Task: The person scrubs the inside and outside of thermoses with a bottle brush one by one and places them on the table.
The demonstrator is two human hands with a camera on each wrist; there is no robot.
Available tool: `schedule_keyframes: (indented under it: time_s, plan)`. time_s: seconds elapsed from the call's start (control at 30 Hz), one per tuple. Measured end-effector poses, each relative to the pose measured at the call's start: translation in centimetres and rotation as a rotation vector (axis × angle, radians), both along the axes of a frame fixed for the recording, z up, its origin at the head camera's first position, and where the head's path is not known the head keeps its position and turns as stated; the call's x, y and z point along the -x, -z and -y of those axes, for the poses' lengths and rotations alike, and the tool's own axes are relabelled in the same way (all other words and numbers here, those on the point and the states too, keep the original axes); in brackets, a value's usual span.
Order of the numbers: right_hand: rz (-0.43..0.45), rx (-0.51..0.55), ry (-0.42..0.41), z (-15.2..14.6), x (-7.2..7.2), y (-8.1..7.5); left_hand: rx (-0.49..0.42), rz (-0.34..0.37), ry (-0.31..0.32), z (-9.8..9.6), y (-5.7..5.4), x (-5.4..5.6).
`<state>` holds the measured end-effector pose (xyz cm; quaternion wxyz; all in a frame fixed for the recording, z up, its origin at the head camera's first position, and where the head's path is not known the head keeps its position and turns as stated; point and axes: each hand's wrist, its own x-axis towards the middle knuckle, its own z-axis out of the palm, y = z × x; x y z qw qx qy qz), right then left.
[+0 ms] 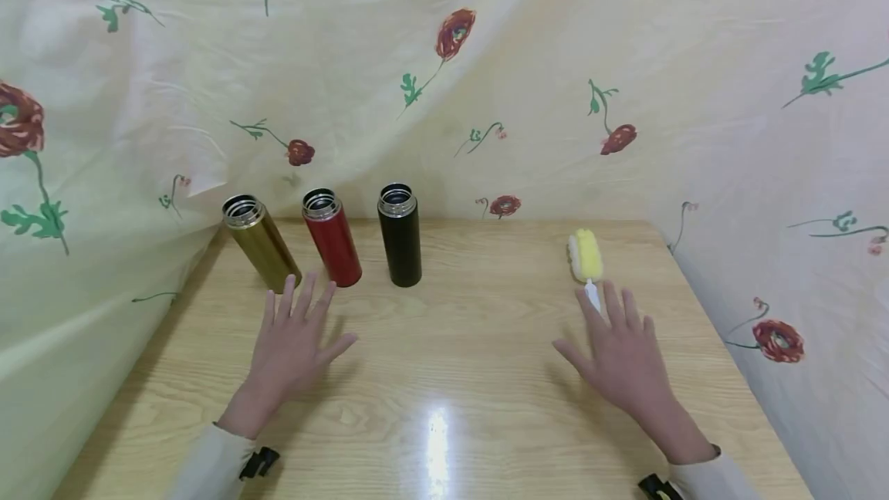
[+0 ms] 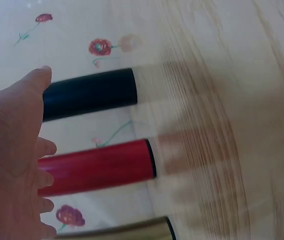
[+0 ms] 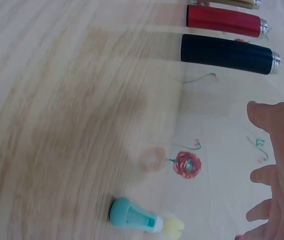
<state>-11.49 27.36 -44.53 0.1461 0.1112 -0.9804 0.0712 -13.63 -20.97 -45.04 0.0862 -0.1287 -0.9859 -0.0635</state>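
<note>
Three lidless thermos flasks stand upright toward the back left of the table: a gold flask (image 1: 262,245), a red flask (image 1: 333,241) and a black flask (image 1: 400,238). My left hand (image 1: 292,346) is spread just in front of the gold and red ones, holding nothing. At the right lies a bottle brush with a yellow and white sponge head (image 1: 586,255). Its teal handle end (image 3: 131,215) shows in the right wrist view. My right hand (image 1: 621,357) is over the brush's handle in the head view, fingers spread, holding nothing; whether it touches the brush I cannot tell.
A pale wood-grain table (image 1: 479,346) lies under everything, with a bright light reflection near its front. Cream cloth (image 1: 389,45) printed with red flowers hangs behind the table and along both sides. Each wrist wears a dark strap (image 1: 259,463).
</note>
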Motion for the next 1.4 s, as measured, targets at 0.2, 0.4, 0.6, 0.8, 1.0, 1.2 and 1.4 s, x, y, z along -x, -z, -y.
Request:
schedule_keyframes:
  time_s: [0.2,0.4,0.6,0.8,1.0,1.2,1.4]
  plan:
    - [0.044,0.047,0.018,-0.9,0.1,-0.1,-0.043,-0.009,-0.032,1.6,-0.5,0.1]
    - [0.114,0.137,0.031,-1.9,0.2,-0.1,-0.077,-0.028,-0.066,3.1,-1.0,0.4]
    - [0.134,0.259,0.052,-2.6,0.6,0.2,-0.110,-0.043,-0.096,4.9,-1.3,0.9]
    - [0.195,0.347,0.111,-3.3,1.0,0.4,-0.158,-0.126,-0.122,6.2,-1.3,1.6]
    - [0.235,0.391,0.139,-4.0,1.3,1.0,-0.314,-0.256,-0.162,7.6,-0.8,2.8]
    - [0.265,0.442,0.138,-4.6,1.3,1.3,-0.435,-0.290,-0.227,8.7,-0.1,4.2]
    - [0.318,0.513,0.132,-4.9,1.3,1.4,-0.586,-0.275,-0.278,9.6,0.4,5.1]
